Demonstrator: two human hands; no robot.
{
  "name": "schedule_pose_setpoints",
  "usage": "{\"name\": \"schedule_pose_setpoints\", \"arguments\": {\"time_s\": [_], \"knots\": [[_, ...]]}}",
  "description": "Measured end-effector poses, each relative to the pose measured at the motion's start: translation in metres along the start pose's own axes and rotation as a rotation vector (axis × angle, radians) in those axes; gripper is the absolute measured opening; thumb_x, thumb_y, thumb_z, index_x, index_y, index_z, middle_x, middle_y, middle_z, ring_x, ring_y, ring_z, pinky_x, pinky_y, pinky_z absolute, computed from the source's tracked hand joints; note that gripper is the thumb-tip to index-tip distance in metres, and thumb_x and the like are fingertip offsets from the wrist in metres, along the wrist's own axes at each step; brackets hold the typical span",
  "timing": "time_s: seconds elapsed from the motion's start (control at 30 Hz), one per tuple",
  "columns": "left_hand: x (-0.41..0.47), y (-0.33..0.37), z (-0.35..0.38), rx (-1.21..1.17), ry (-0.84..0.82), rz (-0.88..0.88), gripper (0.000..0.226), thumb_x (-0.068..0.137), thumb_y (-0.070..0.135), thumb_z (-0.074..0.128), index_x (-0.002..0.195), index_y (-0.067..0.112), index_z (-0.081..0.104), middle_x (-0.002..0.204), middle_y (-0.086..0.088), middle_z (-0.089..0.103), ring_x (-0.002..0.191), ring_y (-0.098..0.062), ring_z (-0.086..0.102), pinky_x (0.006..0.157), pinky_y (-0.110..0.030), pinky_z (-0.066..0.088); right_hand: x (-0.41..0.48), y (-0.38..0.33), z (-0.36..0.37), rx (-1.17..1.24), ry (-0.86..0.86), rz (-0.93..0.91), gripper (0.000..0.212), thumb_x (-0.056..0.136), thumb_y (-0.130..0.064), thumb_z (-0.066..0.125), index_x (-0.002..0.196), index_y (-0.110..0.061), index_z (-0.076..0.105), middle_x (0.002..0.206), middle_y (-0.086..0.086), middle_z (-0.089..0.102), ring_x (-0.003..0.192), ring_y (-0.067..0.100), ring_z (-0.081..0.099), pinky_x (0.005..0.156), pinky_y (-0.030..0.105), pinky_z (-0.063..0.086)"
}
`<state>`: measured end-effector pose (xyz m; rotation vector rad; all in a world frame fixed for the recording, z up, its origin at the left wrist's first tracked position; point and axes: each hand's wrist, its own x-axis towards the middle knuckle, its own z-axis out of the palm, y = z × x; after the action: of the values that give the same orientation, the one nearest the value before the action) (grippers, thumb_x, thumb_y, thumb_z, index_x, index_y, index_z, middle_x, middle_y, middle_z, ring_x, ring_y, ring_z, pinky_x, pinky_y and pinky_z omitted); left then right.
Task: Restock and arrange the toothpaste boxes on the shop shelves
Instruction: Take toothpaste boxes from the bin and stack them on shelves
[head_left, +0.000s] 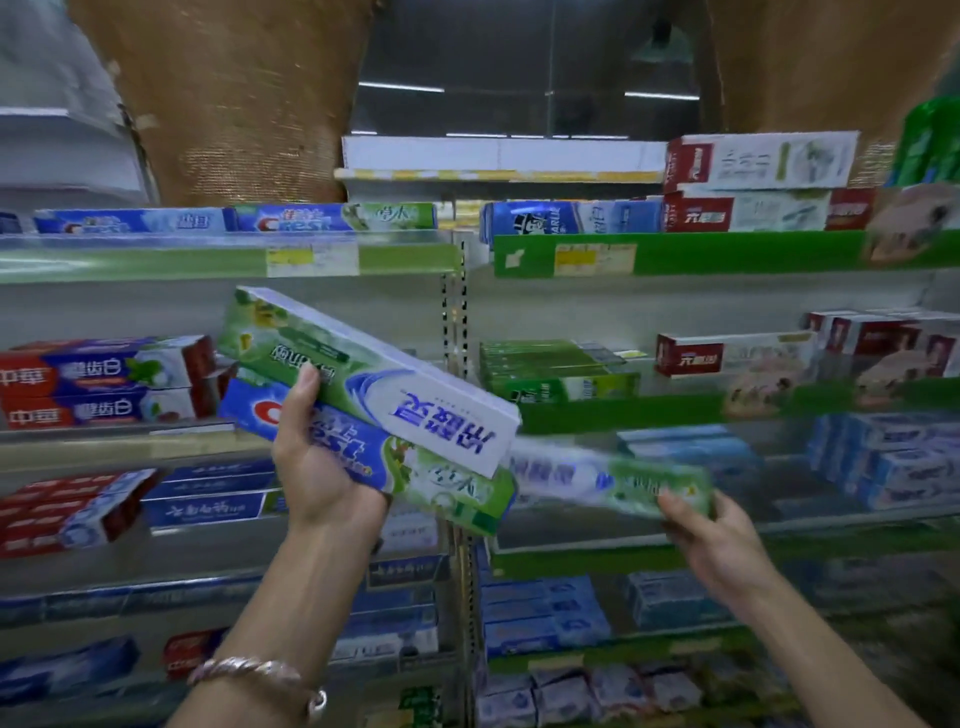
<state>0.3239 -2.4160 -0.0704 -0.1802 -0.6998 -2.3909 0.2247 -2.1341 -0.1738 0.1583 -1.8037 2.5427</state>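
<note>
the left hand (317, 467) is clamped round two stacked boxes, thumb across their near face, the other fingers hidden behind. the upper one, the green box (374, 379), is white and green with its print upside down, and it slopes down to the right. under it and touching it lies the crest box (400, 462), blue at the left end and green at the right. a bracelet (254, 670) sits on that wrist.

the right hand (722, 540), lower and to the right, grips the right end of a third box (608, 478). this box is green and white and blurred, and its left end is just beside the crest box's right end.

all three boxes are held in the air in front of the shelves (727, 252). on the far top left shelf a blue row (208, 221) lies lengthwise. red boxes (98, 384) are stacked on the middle left shelf. right of the post (454, 322) a green stack (545, 364) sits on the middle shelf. red-white boxes (753, 182) are piled at the top right, and pale blue boxes (883, 462) fill the lower right.
</note>
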Motion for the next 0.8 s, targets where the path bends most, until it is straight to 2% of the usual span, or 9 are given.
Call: {"name": "schedule_pose_setpoints", "arguments": {"time_s": [0.13,0.23,0.3,0.4,0.53,0.6,0.67,0.73,0.8], "knots": [[0.01,-0.009,-0.03,0.053,-0.002,-0.029,0.031,0.076,0.034,0.053,0.102,0.023,0.065,0.087,0.004,0.074,0.075,-0.013,0.071,0.066,-0.031,0.06,0.034,0.054,-0.012,-0.288,-0.003,0.113,0.099,0.023,-0.059,0.091,0.105,-0.011,0.065,0.099,0.01,0.074,0.095,0.029,0.068,0.093,0.045,0.052],[0.025,-0.024,-0.046,0.061,0.015,-0.048,0.039,0.068,0.037,0.061,0.103,0.022,0.067,0.091,0.002,0.074,0.078,-0.015,0.071,0.064,-0.031,0.059,0.061,0.064,-0.001,-0.388,0.001,0.166,0.07,0.055,-0.034,0.083,0.115,-0.007,0.06,0.1,0.01,0.071,0.095,0.027,0.066,0.093,0.044,0.048],[0.034,-0.037,-0.052,0.061,0.038,-0.053,0.039,0.063,0.038,0.065,0.098,0.022,0.071,0.092,0.001,0.075,0.078,-0.016,0.072,0.062,-0.031,0.059,0.08,0.07,0.001,-0.402,-0.026,0.209,0.054,0.065,-0.02,0.076,0.114,-0.003,0.058,0.1,0.012,0.069,0.095,0.027,0.064,0.094,0.045,0.045],[0.045,-0.057,-0.059,0.067,0.036,-0.057,0.039,0.055,0.041,0.075,0.089,0.022,0.077,0.093,0.001,0.075,0.079,-0.016,0.072,0.064,-0.031,0.059,0.11,0.084,-0.008,-0.587,-0.054,0.204,0.057,0.074,-0.018,0.075,0.125,-0.009,0.052,0.108,0.008,0.067,0.099,0.024,0.062,0.092,0.041,0.044],[0.057,-0.088,-0.063,0.092,0.05,-0.037,0.068,0.029,0.046,0.091,0.093,0.023,0.077,0.095,0.002,0.075,0.081,-0.016,0.073,0.066,-0.031,0.059,0.14,0.09,-0.027,-0.896,-0.196,0.202,0.054,0.077,-0.031,0.074,0.122,-0.027,0.046,0.117,0.003,0.062,0.099,0.021,0.06,0.09,0.034,0.047],[0.057,-0.104,-0.061,0.101,0.079,-0.021,0.072,0.029,0.047,0.09,0.096,0.024,0.076,0.097,0.003,0.075,0.082,-0.015,0.072,0.066,-0.03,0.058,0.16,0.097,-0.034,-1.08,-0.23,0.114,0.055,0.076,-0.026,0.078,0.124,-0.019,0.05,0.116,0.006,0.063,0.102,0.023,0.061,0.09,0.031,0.048],[0.053,-0.12,-0.063,0.097,0.107,-0.006,0.075,0.029,0.048,0.09,0.1,0.025,0.075,0.102,0.004,0.074,0.085,-0.015,0.072,0.068,-0.032,0.059,0.176,0.105,-0.036,-1.156,-0.227,0.055,0.052,0.069,-0.028,0.083,0.113,-0.021,0.055,0.114,0.002,0.064,0.098,0.019,0.062,0.088,0.029,0.051],[0.045,-0.137,-0.063,0.099,0.142,-0.026,0.082,0.027,0.049,0.091,0.105,0.026,0.074,0.108,0.003,0.073,0.089,-0.017,0.072,0.074,-0.038,0.06,0.191,0.119,-0.037,-1.162,-0.235,-0.035,0.061,0.059,-0.042,0.085,0.11,-0.023,0.058,0.117,-0.001,0.06,0.101,0.02,0.062,0.09,0.037,0.053],[0.038,-0.15,-0.064,0.085,0.162,-0.072,0.088,0.026,0.048,0.092,0.108,0.024,0.073,0.113,0.0,0.071,0.092,-0.02,0.072,0.079,-0.044,0.057,0.196,0.128,-0.036,-1.239,-0.202,-0.162,0.058,0.066,-0.038,0.083,0.116,-0.02,0.058,0.121,0.002,0.055,0.105,0.024,0.059,0.092,0.04,0.05]]}}
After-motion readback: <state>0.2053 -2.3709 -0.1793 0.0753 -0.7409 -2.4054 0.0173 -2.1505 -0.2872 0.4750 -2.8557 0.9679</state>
